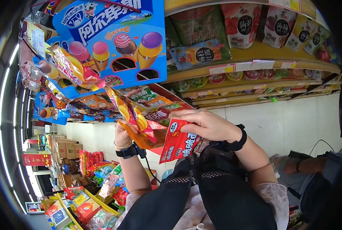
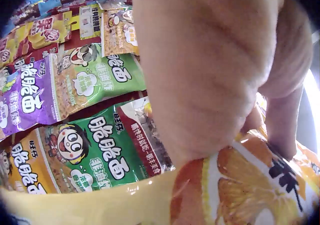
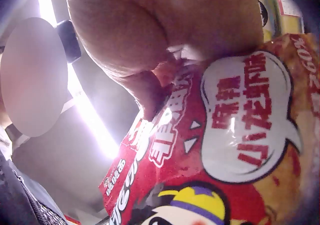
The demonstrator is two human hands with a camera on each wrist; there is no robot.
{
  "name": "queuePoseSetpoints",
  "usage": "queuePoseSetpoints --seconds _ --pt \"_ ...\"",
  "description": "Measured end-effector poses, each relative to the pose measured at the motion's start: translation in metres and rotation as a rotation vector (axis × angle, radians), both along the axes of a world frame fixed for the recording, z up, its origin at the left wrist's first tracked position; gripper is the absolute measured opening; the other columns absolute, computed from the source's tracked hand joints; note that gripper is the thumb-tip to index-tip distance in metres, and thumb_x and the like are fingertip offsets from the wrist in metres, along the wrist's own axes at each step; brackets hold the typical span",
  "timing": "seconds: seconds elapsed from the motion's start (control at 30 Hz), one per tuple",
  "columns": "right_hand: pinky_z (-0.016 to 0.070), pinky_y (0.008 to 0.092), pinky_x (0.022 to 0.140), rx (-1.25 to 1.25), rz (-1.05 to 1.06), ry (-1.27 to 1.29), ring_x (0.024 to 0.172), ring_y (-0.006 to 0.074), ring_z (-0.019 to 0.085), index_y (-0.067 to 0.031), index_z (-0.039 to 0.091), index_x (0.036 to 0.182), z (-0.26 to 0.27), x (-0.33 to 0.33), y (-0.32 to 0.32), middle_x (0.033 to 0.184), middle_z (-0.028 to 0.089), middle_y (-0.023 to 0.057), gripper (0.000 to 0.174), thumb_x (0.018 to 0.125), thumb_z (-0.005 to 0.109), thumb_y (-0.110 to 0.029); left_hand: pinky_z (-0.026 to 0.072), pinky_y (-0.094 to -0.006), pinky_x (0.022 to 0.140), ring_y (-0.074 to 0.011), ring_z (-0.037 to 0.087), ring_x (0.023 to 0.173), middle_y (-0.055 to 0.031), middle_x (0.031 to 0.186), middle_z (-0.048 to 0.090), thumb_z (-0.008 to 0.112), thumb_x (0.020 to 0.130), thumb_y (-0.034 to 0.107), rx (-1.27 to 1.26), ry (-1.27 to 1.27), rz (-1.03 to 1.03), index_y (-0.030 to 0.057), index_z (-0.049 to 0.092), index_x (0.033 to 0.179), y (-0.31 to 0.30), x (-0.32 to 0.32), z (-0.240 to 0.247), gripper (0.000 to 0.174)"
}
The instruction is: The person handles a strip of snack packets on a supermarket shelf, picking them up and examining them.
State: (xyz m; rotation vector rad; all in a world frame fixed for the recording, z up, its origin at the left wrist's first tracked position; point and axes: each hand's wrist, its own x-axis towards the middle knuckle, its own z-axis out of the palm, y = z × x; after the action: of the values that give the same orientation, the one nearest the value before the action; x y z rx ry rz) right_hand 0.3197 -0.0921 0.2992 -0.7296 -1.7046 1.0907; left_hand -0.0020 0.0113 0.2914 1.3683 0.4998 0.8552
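As left grip [image 1: 122, 135] pinches an orange packet [image 1: 141, 138], a red packet [image 1: 177, 146] hangs pinched beneath right grip [image 1: 207, 124].

I saw red packet [image 1: 177, 145] near centre: white lettering, white speech bubble with red characters. I noted orange-yellow packet [image 1: 142, 132] left of it, orange-slice print. I logged blue display card [image 1: 113, 42] far left, pink and purple cone pictures; green packets [image 2: 100, 155], white lettering; yellow shelf [image 1: 255, 51] far right.
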Motion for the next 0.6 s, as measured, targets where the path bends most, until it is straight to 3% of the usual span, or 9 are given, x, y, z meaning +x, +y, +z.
queuePoseSetpoints --seconds 0.07,0.2,0.23,0.27,0.4,0.47,0.5,0.53,0.6 --pt "0.0363 0.0374 0.098 -0.015 0.013 -0.008 0.119 0.0329 0.046 0.0051 0.053 0.117 0.007 0.001 -0.002 0.123 0.053 0.0217 0.04 0.091 0.05 -0.025 0.0507 -0.0367 0.081 -0.0259 0.059 0.096 -0.0173 0.117 0.054 0.057 0.087 0.018 0.023 -0.099 -0.161 0.0033 0.057 0.099 0.006 0.0 0.004 0.019" --pt "0.0375 0.0383 0.098 -0.009 0.022 -0.002 0.119 0.0333 0.046 0.0037 0.054 0.117 0.015 0.002 -0.005 0.124 0.052 0.0203 0.037 0.09 0.052 -0.022 0.0517 -0.0348 0.075 -0.0255 0.061 0.09 -0.0163 0.11 0.057 0.06 0.085 0.018 0.029 0.019 -0.134 0.0034 0.052 0.108 0.001 0.006 0.018 0.028" --pt "0.0389 0.0387 0.097 -0.007 0.027 0.0 0.119 0.0337 0.047 0.002 0.055 0.116 0.016 0.003 -0.006 0.126 0.052 0.0187 0.035 0.088 0.054 -0.019 0.0507 -0.0329 0.068 -0.0253 0.061 0.076 -0.0149 0.09 0.061 0.062 0.082 0.018 -0.044 -0.042 -0.087 0.0003 0.058 0.086 -0.006 0.025 0.031 0.019" --pt "0.0389 0.0387 0.097 -0.008 0.023 0.007 0.119 0.0337 0.047 0.002 0.055 0.116 0.017 0.003 -0.006 0.126 0.052 0.0187 0.035 0.088 0.054 -0.019 0.0498 -0.031 0.06 -0.0251 0.062 0.063 -0.0135 0.07 0.064 0.064 0.08 0.018 -0.118 -0.103 -0.039 -0.0029 0.063 0.064 -0.009 0.035 0.038 0.026" --pt "0.0396 0.0383 0.096 -0.048 0.054 0.009 0.116 0.034 0.049 0.0027 0.055 0.115 0.02 0.007 -0.008 0.126 0.052 0.0188 0.035 0.088 0.054 -0.018 0.0503 -0.0338 0.062 -0.027 0.063 0.067 -0.0138 0.072 0.063 0.063 0.08 0.025 -0.013 0.096 -0.061 -0.0014 0.063 0.06 0.009 0.008 0.022 0.033" --pt "0.0399 0.0382 0.095 -0.075 0.066 0.025 0.115 0.0342 0.05 0.0031 0.055 0.115 0.018 0.006 -0.01 0.125 0.052 0.0188 0.035 0.088 0.054 -0.018 0.051 -0.0368 0.065 -0.0281 0.063 0.073 -0.0139 0.08 0.064 0.063 0.08 0.026 -0.088 -0.056 -0.145 -0.0017 0.064 0.075 0.013 -0.005 0.003 0.028" --pt "0.0384 0.0383 0.097 -0.07 0.056 0.03 0.117 0.0347 0.048 0.0042 0.056 0.113 0.016 0.006 -0.012 0.124 0.052 0.0209 0.035 0.089 0.051 -0.021 0.051 -0.0368 0.065 -0.0281 0.063 0.073 -0.0139 0.08 0.064 0.063 0.08 0.026 -0.09 -0.053 -0.145 -0.0017 0.064 0.075 0.012 -0.012 -0.004 0.028" --pt "0.0368 0.0385 0.098 -0.064 0.045 0.034 0.119 0.0352 0.046 0.0054 0.056 0.111 0.014 0.005 -0.013 0.123 0.052 0.0231 0.036 0.091 0.049 -0.023 0.0515 -0.0389 0.068 -0.0291 0.063 0.077 -0.0144 0.086 0.063 0.064 0.079 0.029 -0.215 -0.061 -0.044 -0.0008 0.058 0.089 0.011 -0.018 -0.011 0.032" --pt "0.0368 0.0386 0.098 -0.061 0.048 0.032 0.119 0.035 0.046 0.0052 0.056 0.112 0.012 0.006 -0.015 0.123 0.052 0.0232 0.036 0.091 0.049 -0.024 0.0526 -0.0432 0.074 -0.0311 0.063 0.083 -0.0156 0.099 0.062 0.067 0.078 0.036 -0.461 -0.077 0.163 0.0011 0.047 0.118 0.009 -0.025 -0.017 0.056"
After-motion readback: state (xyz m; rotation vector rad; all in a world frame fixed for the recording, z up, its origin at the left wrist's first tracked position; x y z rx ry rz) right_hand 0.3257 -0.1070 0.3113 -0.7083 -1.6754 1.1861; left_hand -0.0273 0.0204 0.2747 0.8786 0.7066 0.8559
